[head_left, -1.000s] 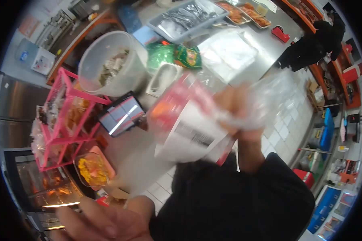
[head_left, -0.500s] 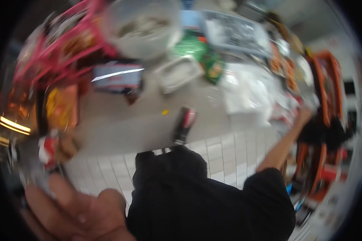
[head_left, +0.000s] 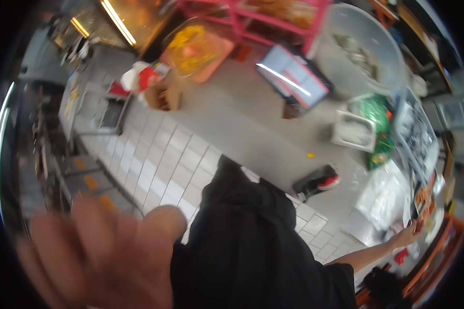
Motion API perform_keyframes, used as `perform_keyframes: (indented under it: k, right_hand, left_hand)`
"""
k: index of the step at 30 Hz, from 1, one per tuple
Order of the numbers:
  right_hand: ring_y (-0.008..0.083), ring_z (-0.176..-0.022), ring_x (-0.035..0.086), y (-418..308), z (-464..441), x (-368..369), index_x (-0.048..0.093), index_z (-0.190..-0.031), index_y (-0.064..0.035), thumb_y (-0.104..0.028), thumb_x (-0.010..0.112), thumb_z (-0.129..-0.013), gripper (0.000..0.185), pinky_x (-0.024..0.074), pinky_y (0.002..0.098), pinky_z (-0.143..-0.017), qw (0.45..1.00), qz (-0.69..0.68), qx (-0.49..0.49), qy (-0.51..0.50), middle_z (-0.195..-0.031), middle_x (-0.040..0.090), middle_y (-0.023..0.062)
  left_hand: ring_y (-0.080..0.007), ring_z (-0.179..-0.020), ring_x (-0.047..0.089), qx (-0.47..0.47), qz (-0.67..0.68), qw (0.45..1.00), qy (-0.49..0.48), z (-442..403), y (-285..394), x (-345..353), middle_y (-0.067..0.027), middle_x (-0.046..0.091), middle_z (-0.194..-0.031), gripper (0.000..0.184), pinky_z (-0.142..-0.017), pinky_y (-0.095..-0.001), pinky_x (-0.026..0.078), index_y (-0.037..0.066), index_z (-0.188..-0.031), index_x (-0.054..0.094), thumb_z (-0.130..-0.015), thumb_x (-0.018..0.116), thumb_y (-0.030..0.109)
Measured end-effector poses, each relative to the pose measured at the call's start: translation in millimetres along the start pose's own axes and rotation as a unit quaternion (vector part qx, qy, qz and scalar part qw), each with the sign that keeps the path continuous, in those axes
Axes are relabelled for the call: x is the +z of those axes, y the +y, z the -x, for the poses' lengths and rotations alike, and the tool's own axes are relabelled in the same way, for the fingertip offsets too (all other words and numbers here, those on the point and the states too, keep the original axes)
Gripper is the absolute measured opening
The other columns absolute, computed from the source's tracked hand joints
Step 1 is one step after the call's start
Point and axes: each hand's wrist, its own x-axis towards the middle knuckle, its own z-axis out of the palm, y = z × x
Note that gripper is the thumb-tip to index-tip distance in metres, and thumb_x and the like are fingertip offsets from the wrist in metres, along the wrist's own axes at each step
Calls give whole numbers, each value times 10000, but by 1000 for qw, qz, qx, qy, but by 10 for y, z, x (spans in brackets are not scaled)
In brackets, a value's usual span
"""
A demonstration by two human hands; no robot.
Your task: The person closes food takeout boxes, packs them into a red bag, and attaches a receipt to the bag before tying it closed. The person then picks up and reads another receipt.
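My left hand (head_left: 108, 252) is raised close to the camera at the lower left, blurred, its thumb apart from the loosely bent fingers. Nothing shows in it. At the far right my right hand (head_left: 408, 234) reaches over the counter beside some orange-brown items (head_left: 425, 202). Its fingers are too small and smeared to read. A white plastic bag (head_left: 382, 193) lies just left of that hand. On the counter (head_left: 232, 121) in front of me is a black and red device (head_left: 317, 183). Farther back are a small metal tray (head_left: 353, 130) and a tablet-like screen (head_left: 294, 77).
A large translucent tub (head_left: 358, 51) stands at the back, next to a pink rack (head_left: 237, 20). A clear container of yellow food (head_left: 191, 49) sits left of it, near a cardboard box (head_left: 162, 98). An orange crate (head_left: 438, 257) is at the right. White tiles (head_left: 154, 154) cover the floor.
My view has turned leftward, so the counter's things appear farther right and tilted. My left hand has come up a little. My right arm now reaches lower in the view.
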Motion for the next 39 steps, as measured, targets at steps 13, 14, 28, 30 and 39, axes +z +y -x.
perform_keyframes:
  k: [13, 14, 28, 30, 39]
  right_hand:
    - [127, -817, 621, -1830, 4158, 2421, 592, -1225, -19, -160, 592, -975, 287, 509, 259, -728, 780, -65, 77, -617, -997, 667, 90]
    - [141, -841, 632, -2016, 4434, 2569, 590, -1225, -16, -173, 593, -975, 296, 514, 270, -739, 736, -36, 34, -675, -1007, 669, 100]
    - [481, -862, 640, -2401, 6696, 4026, 556, -1235, 13, -191, 474, -972, 343, 519, 505, -735, 680, 178, -137, -698, -938, 649, 329]
    - [498, -793, 614, -2435, 6466, 3895, 587, -1136, 26, -124, 456, -937, 281, 492, 535, -713, 713, 165, -133, -668, -818, 626, 321]
    - [507, -808, 604, -2001, 5246, 3255, 564, -1130, 26, -129, 500, -913, 274, 479, 563, -743, 785, 239, -59, -568, -819, 636, 310]
  left_hand:
    - [-80, -681, 425, -292, -382, 852, 209, 129, -2496, -2992, -21, 501, -721, 293, -605, -241, 340, 29, -745, 516, -1000, 483, 169]
    - [-84, -697, 449, -352, -390, 828, 194, 214, -2652, -3248, -30, 533, -735, 314, -609, -247, 356, 19, -755, 536, -1006, 490, 202]
    - [-352, -1166, 523, -313, -436, 842, 58, 1590, -4811, -4859, -194, 511, -1220, 562, -881, -432, 499, 32, -1248, 534, -764, 808, 115]
    - [-296, -1114, 586, -311, -310, 898, 21, 1752, -4961, -5067, -183, 572, -1204, 532, -909, -420, 503, 2, -1231, 524, -780, 792, 91]
    - [-206, -1067, 602, -673, -97, 730, -61, 1372, -4332, -4243, -98, 621, -1218, 534, -943, -324, 465, -15, -1303, 523, -782, 638, -22]
